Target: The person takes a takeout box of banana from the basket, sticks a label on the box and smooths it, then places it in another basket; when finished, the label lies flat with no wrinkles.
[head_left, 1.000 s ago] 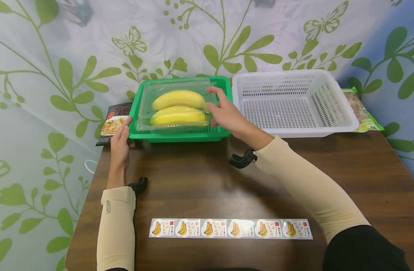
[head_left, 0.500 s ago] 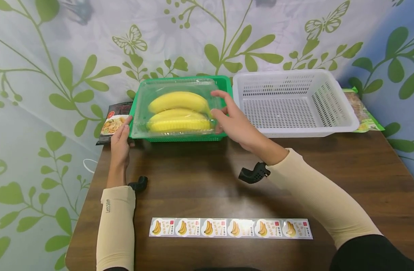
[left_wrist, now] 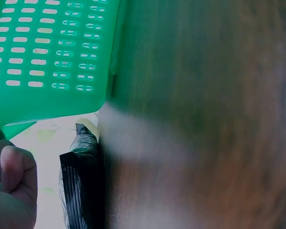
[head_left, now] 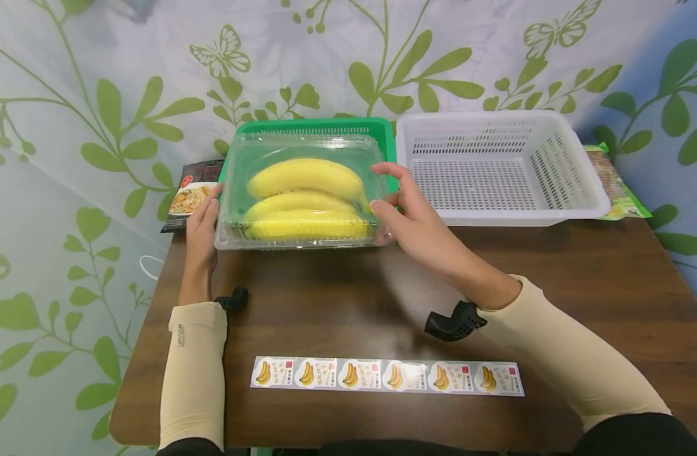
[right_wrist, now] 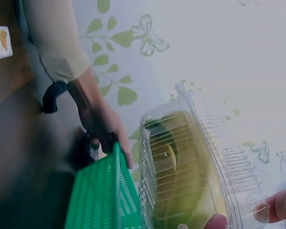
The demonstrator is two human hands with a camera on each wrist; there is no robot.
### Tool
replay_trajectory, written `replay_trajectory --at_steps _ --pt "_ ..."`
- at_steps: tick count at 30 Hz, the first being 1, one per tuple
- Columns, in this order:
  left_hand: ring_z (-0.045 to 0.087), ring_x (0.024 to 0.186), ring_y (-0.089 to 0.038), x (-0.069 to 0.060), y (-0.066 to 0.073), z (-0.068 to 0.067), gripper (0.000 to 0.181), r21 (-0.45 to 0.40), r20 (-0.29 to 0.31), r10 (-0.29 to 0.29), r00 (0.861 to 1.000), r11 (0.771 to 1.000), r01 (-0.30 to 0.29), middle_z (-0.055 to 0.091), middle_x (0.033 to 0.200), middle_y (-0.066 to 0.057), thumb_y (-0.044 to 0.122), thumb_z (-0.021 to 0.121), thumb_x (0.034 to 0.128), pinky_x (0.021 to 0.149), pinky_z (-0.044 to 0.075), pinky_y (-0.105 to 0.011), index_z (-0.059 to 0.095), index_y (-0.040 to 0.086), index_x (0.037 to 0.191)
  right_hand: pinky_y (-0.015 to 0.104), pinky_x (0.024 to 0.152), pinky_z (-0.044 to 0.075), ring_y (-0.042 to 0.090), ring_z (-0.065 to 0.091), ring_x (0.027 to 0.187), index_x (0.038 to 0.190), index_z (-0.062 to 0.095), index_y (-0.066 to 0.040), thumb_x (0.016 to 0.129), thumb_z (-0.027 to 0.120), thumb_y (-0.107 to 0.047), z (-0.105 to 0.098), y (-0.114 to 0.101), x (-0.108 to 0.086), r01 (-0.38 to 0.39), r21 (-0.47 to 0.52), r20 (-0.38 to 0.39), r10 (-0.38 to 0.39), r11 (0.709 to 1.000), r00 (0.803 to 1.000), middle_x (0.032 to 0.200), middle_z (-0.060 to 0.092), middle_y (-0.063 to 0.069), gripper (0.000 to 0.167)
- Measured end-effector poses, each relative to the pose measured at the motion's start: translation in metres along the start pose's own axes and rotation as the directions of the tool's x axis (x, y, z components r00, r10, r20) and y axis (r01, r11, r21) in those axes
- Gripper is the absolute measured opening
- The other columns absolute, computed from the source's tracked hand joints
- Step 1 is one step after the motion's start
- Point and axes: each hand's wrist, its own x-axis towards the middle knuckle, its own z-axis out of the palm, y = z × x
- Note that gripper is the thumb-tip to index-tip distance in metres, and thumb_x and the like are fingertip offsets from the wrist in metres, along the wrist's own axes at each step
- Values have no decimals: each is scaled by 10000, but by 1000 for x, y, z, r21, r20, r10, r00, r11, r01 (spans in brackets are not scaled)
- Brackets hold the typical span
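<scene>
In the head view, a clear plastic clamshell box sits left of centre in the upper half of the frame, tilted and overlapping the near rim of a green perforated basket; whether box and basket touch cannot be told. Yellow bananas lie inside the box. The right hand has its fingers clamped on the box's right-hand end; the right wrist view shows thumb and fingertips at the clear plastic. The left hand has its fingers clamped on the left rim of the green basket. A black noodle packet lies just beside that hand, at left. A white perforated basket stands at upper right, just beside the green one, with a green-edged packet at its right side. A strip of six banana-printed stickers lies flat at the bottom centre of the frame, on the brown wood-grain bench. Leaf-and-butterfly patterned cloth fills the upper frame.
</scene>
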Motion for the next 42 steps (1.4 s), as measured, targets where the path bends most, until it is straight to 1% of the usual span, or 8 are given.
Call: replay_trajectory --at_steps 2,5,7,9,15,20,28,42 --pt "418 1413 -160 1 1 1 413 24 0 6 1000 1000 -6 490 1543 -36 246 522 1083 1074 380 -217 562 110 1471 428 761 533 369 598 780 1512 301 -305 1067 510 -192 -1 2 -7 4 -6 -4 -4 1000 1000 968 499 186 505" --pt "572 1049 -130 0 2 2 413 5 -7 -16 1000 1000 16 504 1522 -43 251 529 1079 773 483 -199 570 114 1466 419 749 544 364 591 767 1508 302 -298 1062 516 -178 -2 4 -18 18 -11 -25 -18 1000 1000 961 505 193 509" --pt "496 795 -106 -1 2 2 410 -19 -18 -34 999 999 34 507 1513 -64 255 540 1074 575 414 -200 581 121 1460 416 743 554 364 589 763 1510 301 -283 1060 514 -161 -2 5 -26 29 -14 -35 -29 999 999 970 508 198 513" --pt "420 706 -104 -2 3 2 402 -32 -27 -42 999 999 41 504 1514 -84 252 545 1071 517 361 -202 592 129 1451 405 738 555 359 585 763 1516 301 -268 1059 515 -151 -2 5 -35 33 -18 -42 -34 999 999 974 517 201 517" --pt "458 752 -115 0 1 3 388 -37 -38 -34 999 999 33 475 1542 -122 214 526 1079 518 367 -190 592 113 1448 406 733 559 356 612 778 1511 318 -250 1064 521 -143 -1 7 -63 13 8 -29 -13 1000 999 992 519 212 502" --pt "420 696 -88 -1 0 1 396 -30 -28 -19 999 999 19 490 1538 -65 215 517 1082 524 355 -211 578 108 1459 394 721 541 355 626 799 1505 308 -264 1078 509 -154 -3 14 -80 -16 32 -6 17 999 1000 1046 506 220 485" --pt "485 884 -92 -1 2 -1 430 -27 2 -27 1000 999 27 461 1561 -47 243 526 1079 529 360 -201 545 104 1485 382 706 532 362 619 800 1506 274 -298 1092 496 -178 -12 26 -101 -74 99 19 72 992 997 1060 497 230 485" --pt "475 970 -99 1 2 0 418 -52 9 -30 1000 998 30 472 1546 -42 234 518 1082 538 348 -197 555 105 1478 393 664 559 320 593 744 1536 268 -206 1090 489 -112 -15 47 -121 -11 164 -14 13 986 1000 1071 449 307 506"
